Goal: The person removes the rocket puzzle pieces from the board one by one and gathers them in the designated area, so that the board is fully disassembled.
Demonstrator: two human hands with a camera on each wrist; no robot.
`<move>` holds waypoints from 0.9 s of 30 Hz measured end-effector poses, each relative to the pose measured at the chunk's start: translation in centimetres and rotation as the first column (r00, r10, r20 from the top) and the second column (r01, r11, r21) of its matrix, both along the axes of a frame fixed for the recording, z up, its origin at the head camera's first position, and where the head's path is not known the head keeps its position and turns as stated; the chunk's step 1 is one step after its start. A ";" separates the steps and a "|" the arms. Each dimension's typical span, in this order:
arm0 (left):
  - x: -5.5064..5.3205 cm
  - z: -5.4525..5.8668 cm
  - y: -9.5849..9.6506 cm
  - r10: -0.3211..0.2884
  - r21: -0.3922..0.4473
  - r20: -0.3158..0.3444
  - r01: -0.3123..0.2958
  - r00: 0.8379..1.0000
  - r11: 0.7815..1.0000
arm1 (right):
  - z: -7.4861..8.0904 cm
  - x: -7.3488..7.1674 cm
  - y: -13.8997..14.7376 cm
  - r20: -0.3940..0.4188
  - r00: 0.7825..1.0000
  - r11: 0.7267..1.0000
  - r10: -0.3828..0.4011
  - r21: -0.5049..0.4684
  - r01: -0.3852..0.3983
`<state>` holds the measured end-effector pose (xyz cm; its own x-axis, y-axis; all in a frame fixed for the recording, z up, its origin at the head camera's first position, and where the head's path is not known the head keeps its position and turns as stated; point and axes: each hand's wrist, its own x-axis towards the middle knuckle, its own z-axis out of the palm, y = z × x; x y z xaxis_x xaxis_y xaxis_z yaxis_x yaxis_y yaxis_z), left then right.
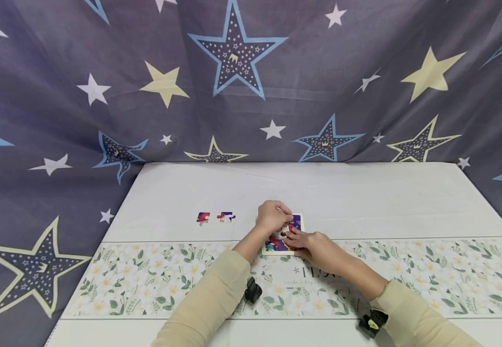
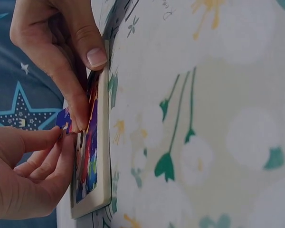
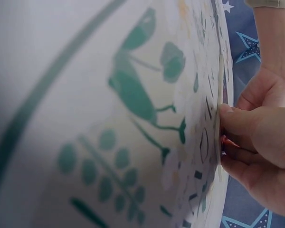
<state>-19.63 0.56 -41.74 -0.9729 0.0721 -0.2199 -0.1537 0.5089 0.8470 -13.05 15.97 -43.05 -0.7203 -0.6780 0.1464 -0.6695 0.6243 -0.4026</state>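
A jigsaw puzzle (image 1: 274, 246) in a cream-rimmed tray lies on the table, with purple, red and blue printing. At its far side my left hand (image 1: 272, 216) pinches a small purple puzzle piece (image 2: 63, 118) between thumb and fingers, tilted up from the tray. My right hand (image 1: 320, 248) reaches in from the right. Its extended index finger rests on the puzzle beside that piece, while the thumb lies at the tray's rim (image 2: 104, 142). Both hands cover much of the picture.
Two loose puzzle pieces lie left of the tray: a red one (image 1: 203, 218) and a purple-and-red one (image 1: 226, 217). The white table cover (image 1: 363, 193) has a floral band (image 1: 155, 274) across it. A dark star-patterned cloth (image 1: 233, 120) hangs behind and at the sides.
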 end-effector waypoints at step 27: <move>-0.4 -0.3 -0.2 0.030 0.050 0.061 -0.033 0.998 0.998 | 0.1 0.1 0.0 -0.009 1.000 1.000 0.010 -0.006 -0.010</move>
